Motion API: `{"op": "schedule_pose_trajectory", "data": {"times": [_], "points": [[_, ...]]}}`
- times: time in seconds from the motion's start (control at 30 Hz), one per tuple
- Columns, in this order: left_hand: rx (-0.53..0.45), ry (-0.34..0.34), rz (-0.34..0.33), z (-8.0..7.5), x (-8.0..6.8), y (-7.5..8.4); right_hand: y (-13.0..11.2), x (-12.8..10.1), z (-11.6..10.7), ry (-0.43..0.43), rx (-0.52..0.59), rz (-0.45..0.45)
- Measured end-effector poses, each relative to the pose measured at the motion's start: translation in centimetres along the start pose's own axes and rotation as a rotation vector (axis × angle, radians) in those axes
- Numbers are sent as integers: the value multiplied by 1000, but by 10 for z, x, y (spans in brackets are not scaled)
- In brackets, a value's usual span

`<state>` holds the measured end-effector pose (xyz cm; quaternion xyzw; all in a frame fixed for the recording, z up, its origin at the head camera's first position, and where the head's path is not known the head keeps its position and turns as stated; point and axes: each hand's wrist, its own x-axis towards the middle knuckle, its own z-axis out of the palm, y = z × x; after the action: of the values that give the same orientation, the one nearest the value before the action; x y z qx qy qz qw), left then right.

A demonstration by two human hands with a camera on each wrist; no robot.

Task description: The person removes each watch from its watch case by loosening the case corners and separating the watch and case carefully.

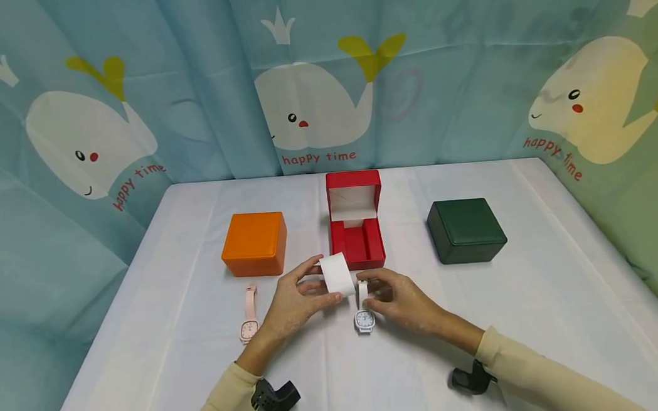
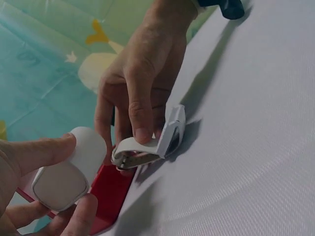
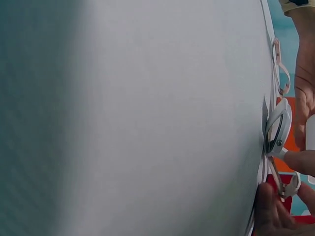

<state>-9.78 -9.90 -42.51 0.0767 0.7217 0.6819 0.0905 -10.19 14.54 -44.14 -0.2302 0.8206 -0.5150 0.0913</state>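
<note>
My left hand [image 1: 297,298] grips a white oval cushion [image 1: 337,274] between thumb and fingers, just in front of the open red box [image 1: 356,229]. In the left wrist view the cushion [image 2: 69,172] sits between my thumb and forefinger. My right hand [image 1: 394,299] pinches the strap of a white watch [image 1: 364,310] whose face lies on the table. The left wrist view shows the right hand's fingers [image 2: 140,115] curled over the white strap [image 2: 147,147]. The right wrist view catches the watch [image 3: 278,132] edge-on.
An orange box [image 1: 254,244] stands shut to the left of the red one, a dark green box [image 1: 465,230] shut to the right. A pink watch [image 1: 249,314] lies flat in front of the orange box. A white cloth [image 1: 539,306] covers the table; whale-print curtains surround it.
</note>
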Motion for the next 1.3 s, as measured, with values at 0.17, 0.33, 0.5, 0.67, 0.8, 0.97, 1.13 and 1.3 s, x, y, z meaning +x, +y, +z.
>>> {"op": "schedule_pose_trajectory", "data": {"times": [0.17, 0.33, 0.5, 0.67, 0.8, 0.97, 1.13, 1.3], "points": [[46, 9, 14, 0, 0, 0, 3, 1, -2, -7, -40, -15], [70, 20, 27, 0, 1, -1, 2, 2, -3, -52, -41, 28], [68, 24, 22, 1, 1, 0, 2, 2, -2, -63, -75, 30], [52, 47, 31, 3, 2, 2, 2, 2, -1, -48, -80, 14], [56, 56, 49, 3, 4, 2, 2, 3, -1, -40, -69, 14], [72, 55, 64, 5, 11, 5, 2, 4, -3, 25, -36, 7], [121, 88, 78, 6, 18, 7, 1, 4, -5, 112, -35, 17], [164, 109, 101, 8, 25, 7, -2, 7, -7, 203, -66, 60]]}}
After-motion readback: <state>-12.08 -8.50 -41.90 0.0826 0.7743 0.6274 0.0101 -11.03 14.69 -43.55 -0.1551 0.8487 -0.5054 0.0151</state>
